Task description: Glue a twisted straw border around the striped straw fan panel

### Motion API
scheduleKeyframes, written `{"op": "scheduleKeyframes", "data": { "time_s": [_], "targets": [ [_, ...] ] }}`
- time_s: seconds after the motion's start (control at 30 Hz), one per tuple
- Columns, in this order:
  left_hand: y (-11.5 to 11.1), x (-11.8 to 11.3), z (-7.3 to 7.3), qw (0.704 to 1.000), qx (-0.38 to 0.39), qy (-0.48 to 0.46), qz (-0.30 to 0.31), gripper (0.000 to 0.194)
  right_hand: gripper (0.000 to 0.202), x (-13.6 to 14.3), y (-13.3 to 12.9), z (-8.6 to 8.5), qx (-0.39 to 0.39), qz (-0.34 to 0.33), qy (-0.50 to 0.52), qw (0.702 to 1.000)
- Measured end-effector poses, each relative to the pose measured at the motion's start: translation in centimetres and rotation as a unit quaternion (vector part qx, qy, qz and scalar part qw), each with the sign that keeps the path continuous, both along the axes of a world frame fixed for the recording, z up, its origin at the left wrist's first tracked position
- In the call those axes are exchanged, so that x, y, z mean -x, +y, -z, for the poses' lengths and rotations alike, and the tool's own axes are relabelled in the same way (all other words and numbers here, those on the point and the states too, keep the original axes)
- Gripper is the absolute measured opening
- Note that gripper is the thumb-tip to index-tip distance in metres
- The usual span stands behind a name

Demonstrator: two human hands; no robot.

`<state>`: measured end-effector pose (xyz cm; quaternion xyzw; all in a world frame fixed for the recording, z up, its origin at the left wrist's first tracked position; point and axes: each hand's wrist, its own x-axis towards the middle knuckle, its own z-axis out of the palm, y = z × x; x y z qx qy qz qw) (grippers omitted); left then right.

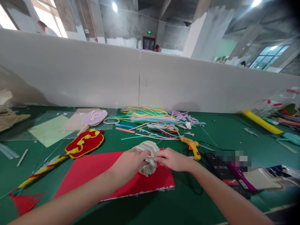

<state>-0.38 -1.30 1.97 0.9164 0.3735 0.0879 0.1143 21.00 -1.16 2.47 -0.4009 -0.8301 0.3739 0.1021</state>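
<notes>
My left hand [128, 163] and my right hand [172, 160] meet over a red sheet [93, 170] in the middle of the green table. Both pinch a rounded, pastel-striped piece [150, 169], the left at its left side and the right at its right edge. Fingers cover its middle, so any small part between the fingertips is hidden. Just beyond my right hand lies a yellow glue gun [191, 147], its cord trailing over the table. A red fan-shaped piece [85, 143] with yellow trim, a twisted handle and a red tassel lies left of the sheet.
Behind my hands spreads a pile of pastel strips [152, 118] and scraps. A lilac fan-shaped piece [95, 117] lies back left. On the right are a dark phone [217, 170] showing a timer and a yellow bar [261, 122]. A white partition [105, 75] closes the back.
</notes>
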Motion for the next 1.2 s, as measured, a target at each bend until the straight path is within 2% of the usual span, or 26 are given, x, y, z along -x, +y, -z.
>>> {"op": "scheduleKeyframes", "data": {
  "time_s": [0.1, 0.23, 0.33, 0.6, 0.67, 0.77, 0.87, 0.93, 0.97, 1.03, 1.07, 1.1, 1.13, 1.2],
  "targets": [
    [-0.2, -0.1, -0.4, 0.989, -0.123, 0.048, 0.066, 0.012, 0.040, 0.0, 0.5, -0.3, 0.079, -0.013, 0.054, 0.995],
    [-0.2, 0.1, -0.5, 0.968, -0.206, 0.046, 0.137, 0.014, 0.047, -0.3, 0.7, 0.3, 0.178, -0.034, 0.099, 0.979],
    [-0.2, 0.2, -0.3, 0.958, -0.236, 0.040, 0.157, 0.011, 0.048, -0.6, 0.7, 0.7, 0.242, -0.040, 0.128, 0.961],
    [-0.4, 0.4, -0.6, 0.954, -0.258, -0.010, 0.154, 0.016, 0.041, -1.0, 0.7, 0.3, 0.378, -0.026, 0.198, 0.904],
    [-0.3, 0.5, -0.8, 0.944, -0.279, -0.015, 0.175, 0.017, 0.039, -1.0, 0.7, 0.3, 0.396, -0.017, 0.209, 0.894],
    [-0.1, 0.5, -0.8, 0.926, -0.325, 0.005, 0.194, 0.018, 0.039, -0.8, 0.6, 0.5, 0.391, -0.012, 0.217, 0.894],
    [-0.3, 0.5, -0.5, 0.927, -0.328, 0.020, 0.181, 0.019, 0.042, -0.6, 0.5, 0.3, 0.330, 0.001, 0.199, 0.923],
    [-0.5, 0.4, -0.3, 0.954, -0.264, 0.003, 0.143, 0.022, 0.042, -0.3, 0.4, -0.3, 0.229, 0.003, 0.169, 0.959],
    [-0.6, 0.4, -0.3, 0.972, -0.205, -0.020, 0.111, 0.023, 0.042, -0.2, 0.3, -0.7, 0.171, 0.002, 0.151, 0.974],
    [-0.7, 0.2, -0.5, 0.994, -0.021, -0.100, 0.044, 0.024, 0.039, 0.0, -0.1, -1.3, 0.067, 0.000, 0.123, 0.990],
    [-0.7, 0.1, -0.7, 0.984, 0.094, -0.153, 0.019, 0.025, 0.036, 0.1, -0.4, -1.5, 0.025, 0.000, 0.114, 0.993],
    [-0.7, 0.0, -0.9, 0.955, 0.212, -0.206, 0.007, 0.026, 0.034, 0.1, -0.7, -1.6, -0.019, -0.001, 0.105, 0.994],
    [-0.6, 0.0, -1.0, 0.913, 0.320, -0.253, 0.004, 0.026, 0.032, 0.2, -1.0, -1.5, -0.070, -0.007, 0.094, 0.993],
    [-0.3, 0.0, -1.1, 0.823, 0.474, -0.313, -0.001, 0.025, 0.030, 0.1, -1.5, -0.9, -0.183, -0.027, 0.057, 0.981]
  ]
}}
